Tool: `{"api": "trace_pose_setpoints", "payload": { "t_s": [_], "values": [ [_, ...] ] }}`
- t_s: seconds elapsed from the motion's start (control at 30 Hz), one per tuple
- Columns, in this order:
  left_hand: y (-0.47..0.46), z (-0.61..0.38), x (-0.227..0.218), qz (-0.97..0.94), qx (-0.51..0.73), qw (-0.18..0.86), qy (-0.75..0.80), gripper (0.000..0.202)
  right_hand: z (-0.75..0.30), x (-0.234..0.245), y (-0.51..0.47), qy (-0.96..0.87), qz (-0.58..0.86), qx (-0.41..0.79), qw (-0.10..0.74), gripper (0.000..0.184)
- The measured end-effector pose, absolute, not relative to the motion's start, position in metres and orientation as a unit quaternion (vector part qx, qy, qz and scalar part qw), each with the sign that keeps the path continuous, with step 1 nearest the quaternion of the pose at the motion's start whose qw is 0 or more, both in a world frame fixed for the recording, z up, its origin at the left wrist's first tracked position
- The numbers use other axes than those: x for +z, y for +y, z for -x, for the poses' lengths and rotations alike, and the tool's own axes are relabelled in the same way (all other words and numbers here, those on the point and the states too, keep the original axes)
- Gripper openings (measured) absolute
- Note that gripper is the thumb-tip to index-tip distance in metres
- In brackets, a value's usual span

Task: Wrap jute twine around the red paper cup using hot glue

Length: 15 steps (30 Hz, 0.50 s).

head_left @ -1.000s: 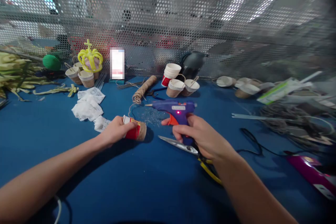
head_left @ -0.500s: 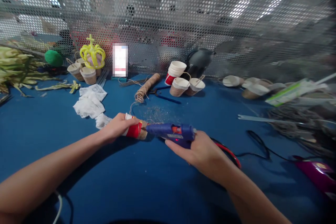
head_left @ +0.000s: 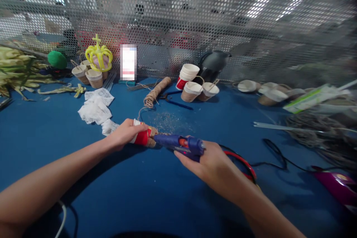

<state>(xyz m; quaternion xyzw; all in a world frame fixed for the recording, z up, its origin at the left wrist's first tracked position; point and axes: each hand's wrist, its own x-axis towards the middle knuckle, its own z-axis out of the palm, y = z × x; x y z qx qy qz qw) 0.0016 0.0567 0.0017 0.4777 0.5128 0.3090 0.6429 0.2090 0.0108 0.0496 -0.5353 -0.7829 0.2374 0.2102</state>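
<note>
My left hand [head_left: 125,133] is closed round a red and white paper cup [head_left: 141,136] that lies on its side, its base end toward the right. Brown twine [head_left: 152,141] is wrapped round that end. In my right hand [head_left: 209,160] is a blue hot glue gun [head_left: 178,143], its nozzle at the twine-covered end of the cup; whether it touches cannot be made out. A strand runs from the cup back to a twine bundle [head_left: 150,98] on a stick-like core.
Behind stand twine-wrapped cups [head_left: 192,92], stacked paper cups [head_left: 187,74], pliers [head_left: 178,103], a dark jug [head_left: 213,65] and a lit phone [head_left: 128,63]. Crumpled white tissue [head_left: 96,109] and a yellow crown [head_left: 99,57] are left; grey cord [head_left: 309,130] and a purple tool [head_left: 336,187] right.
My right hand has tilted the glue gun, and its nozzle has shifted slightly left and down along the cup's twine end. My left hand holds the cup almost still.
</note>
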Motion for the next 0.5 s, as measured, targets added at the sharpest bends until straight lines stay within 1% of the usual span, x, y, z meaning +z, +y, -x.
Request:
{"api": "trace_pose_setpoints", "payload": {
  "t_s": [0.13,0.33,0.5],
  "values": [
    [0.0566,-0.0027,0.0027,-0.474,0.314,0.642,0.515,0.024,-0.2091,0.0493,0.0110,-0.791,0.531,0.214,0.215,0.010],
    [0.0562,-0.0029,0.0049,-0.473,0.311,0.632,0.529,0.024,-0.2061,0.0565,0.0074,-0.788,0.529,0.244,0.196,0.013],
    [0.0565,-0.0028,0.0030,-0.479,0.309,0.634,0.523,0.025,-0.2065,0.0554,0.0080,-0.791,0.530,0.234,0.196,0.013]
  ]
}}
